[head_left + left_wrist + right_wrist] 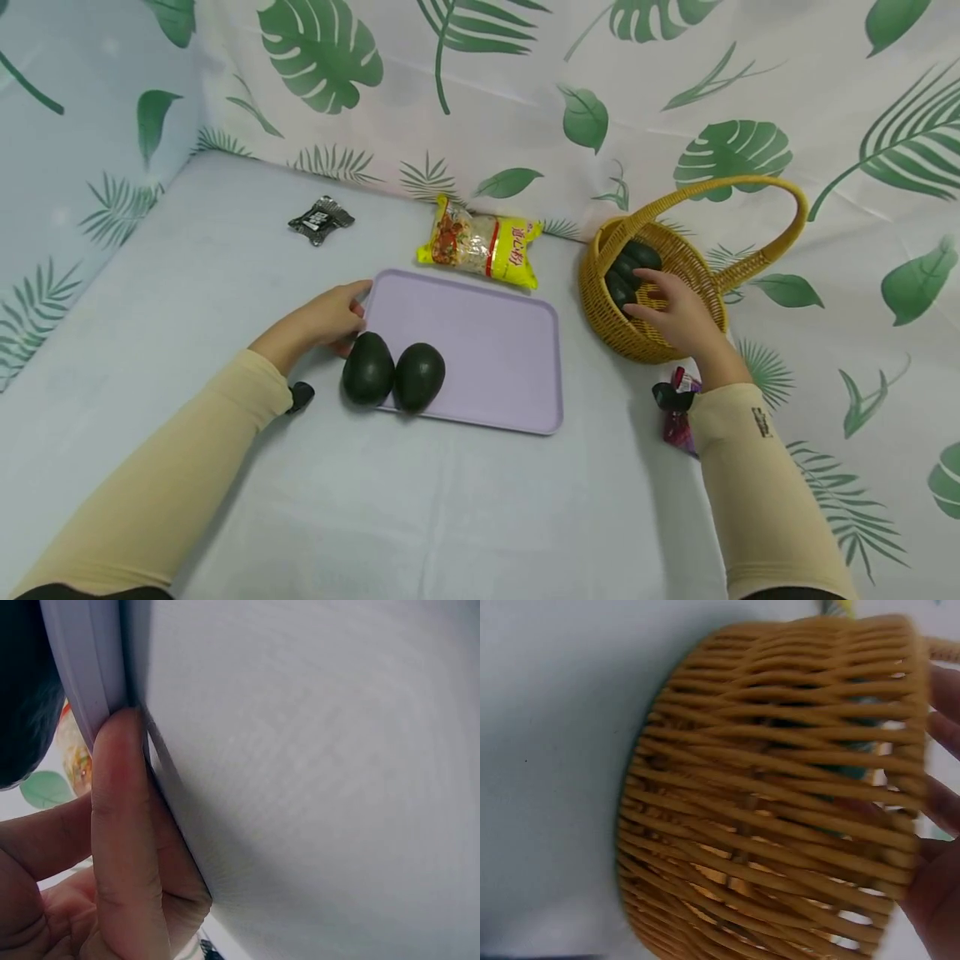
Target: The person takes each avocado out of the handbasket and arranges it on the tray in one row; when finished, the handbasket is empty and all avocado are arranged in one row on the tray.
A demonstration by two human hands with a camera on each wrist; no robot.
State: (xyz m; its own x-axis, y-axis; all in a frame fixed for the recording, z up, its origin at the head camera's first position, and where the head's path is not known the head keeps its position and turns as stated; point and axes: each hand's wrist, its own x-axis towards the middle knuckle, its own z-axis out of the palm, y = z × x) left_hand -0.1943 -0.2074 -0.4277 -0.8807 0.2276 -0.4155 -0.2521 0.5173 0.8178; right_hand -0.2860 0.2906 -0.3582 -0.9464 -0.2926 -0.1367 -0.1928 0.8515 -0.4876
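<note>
Two dark green avocados, a left one point(368, 369) and a right one point(419, 377), lie side by side at the near left corner of a pale purple tray point(495, 358). My left hand point(330, 317) holds the tray's left edge, with a fingertip point(120, 742) against the rim in the left wrist view. Over the yellow wicker basket point(622, 333), my right hand point(678, 317) reaches in with thumb and fingers spread. Several dark avocados point(636, 258) sit inside, close to its fingertips. Whether they touch is unclear; basketwork point(780, 787) blocks most of the right wrist view.
A yellow noodle packet point(480, 243) lies behind the tray. A small black wrapped packet point(321, 221) is at the back left. Under the right wrist lies a purple-red packet point(681, 425), partly covered. The basket's tall handle point(787, 217) leans right, near the leaf-patterned backdrop cloth point(480, 100).
</note>
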